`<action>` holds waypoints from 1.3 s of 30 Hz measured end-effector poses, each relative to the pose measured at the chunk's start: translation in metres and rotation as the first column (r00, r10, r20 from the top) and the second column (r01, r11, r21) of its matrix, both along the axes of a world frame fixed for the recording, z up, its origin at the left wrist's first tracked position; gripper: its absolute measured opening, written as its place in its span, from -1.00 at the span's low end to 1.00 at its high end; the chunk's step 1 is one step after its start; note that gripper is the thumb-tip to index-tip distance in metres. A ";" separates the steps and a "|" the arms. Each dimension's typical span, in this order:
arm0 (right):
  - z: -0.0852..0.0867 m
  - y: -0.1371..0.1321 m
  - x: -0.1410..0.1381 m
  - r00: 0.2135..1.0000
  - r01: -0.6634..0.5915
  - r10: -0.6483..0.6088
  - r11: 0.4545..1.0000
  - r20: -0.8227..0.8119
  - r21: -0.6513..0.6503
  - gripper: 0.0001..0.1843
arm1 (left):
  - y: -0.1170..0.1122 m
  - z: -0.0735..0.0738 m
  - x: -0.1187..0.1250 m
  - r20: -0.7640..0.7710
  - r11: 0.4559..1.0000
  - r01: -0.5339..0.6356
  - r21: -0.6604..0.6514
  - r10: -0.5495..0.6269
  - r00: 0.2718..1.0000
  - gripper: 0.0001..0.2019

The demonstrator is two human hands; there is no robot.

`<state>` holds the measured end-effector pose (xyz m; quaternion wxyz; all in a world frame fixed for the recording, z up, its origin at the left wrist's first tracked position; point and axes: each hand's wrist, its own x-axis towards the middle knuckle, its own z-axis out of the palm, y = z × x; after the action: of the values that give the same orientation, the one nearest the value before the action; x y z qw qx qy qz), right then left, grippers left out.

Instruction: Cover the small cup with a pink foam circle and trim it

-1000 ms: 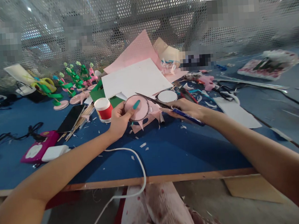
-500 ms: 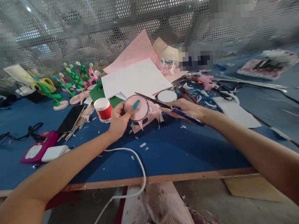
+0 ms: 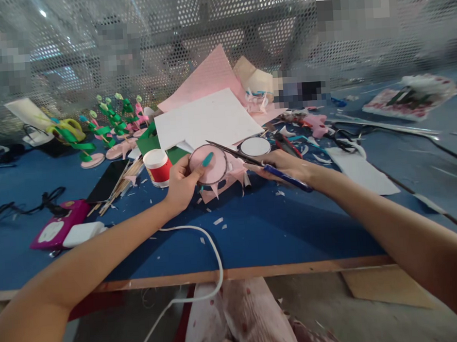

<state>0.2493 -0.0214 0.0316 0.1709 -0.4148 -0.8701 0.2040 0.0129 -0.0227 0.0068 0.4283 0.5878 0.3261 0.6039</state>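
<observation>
My left hand (image 3: 181,187) is closed on a round pink disc (image 3: 204,163) with a dark rim, its thumb with a long teal nail lying across the face. Jagged pink paper (image 3: 234,171) hangs around the disc's right and lower edge. Scissors (image 3: 286,178), seen nearly edge-on, are gripped in my right hand (image 3: 282,162); their blue handle points right and the long dark blade passes just behind the disc's upper right. Just beyond my right hand lies a white disc (image 3: 255,146) with a dark rim. A red-and-white tub (image 3: 157,168) stands left of my left hand.
White sheets (image 3: 205,118) and pink sheets (image 3: 207,74) lie behind my hands. Several green-and-pink paper plants (image 3: 117,121) stand back left. Nearer are a black phone (image 3: 108,181), wooden sticks (image 3: 117,188) and a purple power strip (image 3: 59,222). A white cable (image 3: 216,249) crosses the table edge.
</observation>
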 end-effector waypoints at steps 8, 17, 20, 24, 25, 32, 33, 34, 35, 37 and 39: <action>0.000 0.000 0.000 1.000 0.004 -0.003 0.999 -0.021 0.034 -0.35 | -0.002 0.002 0.002 0.015 1.000 0.006 -0.001 -0.006 1.000 -0.78; -0.001 0.000 0.001 0.998 0.050 -0.050 0.999 -0.040 -0.007 -0.33 | -0.002 0.002 0.001 0.011 1.000 -0.002 -0.006 0.002 1.000 -0.74; 0.000 0.000 0.000 0.998 0.056 -0.056 0.998 -0.029 -0.001 -0.32 | -0.001 0.001 0.001 0.016 1.000 -0.008 -0.003 0.008 1.000 -0.74; 0.003 -0.001 -0.001 1.000 0.021 -0.021 1.000 0.016 0.015 -0.34 | 0.000 0.000 0.000 0.014 1.000 -0.002 0.002 0.002 1.000 -0.75; 0.004 -0.001 -0.002 1.000 0.022 -0.022 1.000 0.018 0.009 -0.34 | 0.000 0.000 0.000 0.014 1.000 0.001 0.002 -0.001 1.000 -0.75; 0.003 0.000 0.000 1.000 0.010 -0.010 1.000 -0.008 -0.021 -0.34 | -0.001 0.002 0.001 0.014 1.000 -0.004 -0.013 0.004 1.000 -0.76; 0.003 0.000 0.000 1.000 0.003 -0.003 1.000 -0.005 -0.015 -0.34 | -0.001 0.002 0.001 0.013 1.000 -0.004 -0.014 0.004 1.000 -0.76; 0.002 0.001 0.000 1.000 -0.002 0.002 1.000 0.000 -0.010 -0.34 | -0.001 0.002 0.001 0.011 1.000 -0.004 -0.014 0.004 1.000 -0.76; 0.001 0.001 0.001 1.000 -0.003 0.003 1.000 -0.001 -0.002 -0.34 | -0.001 0.003 0.002 0.009 1.000 -0.004 -0.015 0.004 1.000 -0.77; 0.001 0.002 0.001 1.000 0.004 -0.004 1.000 -0.007 0.008 -0.35 | -0.002 0.003 0.002 0.010 1.000 -0.005 -0.015 0.005 1.000 -0.77; 0.000 0.001 0.001 1.000 0.008 -0.008 1.000 -0.012 0.009 -0.36 | -0.002 0.003 0.002 0.013 1.000 -0.007 -0.013 0.007 1.000 -0.76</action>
<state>0.2498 -0.0200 0.0316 0.1788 -0.4163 -0.8684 0.2016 0.0149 -0.0244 0.0099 0.4321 0.5800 0.3291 0.6071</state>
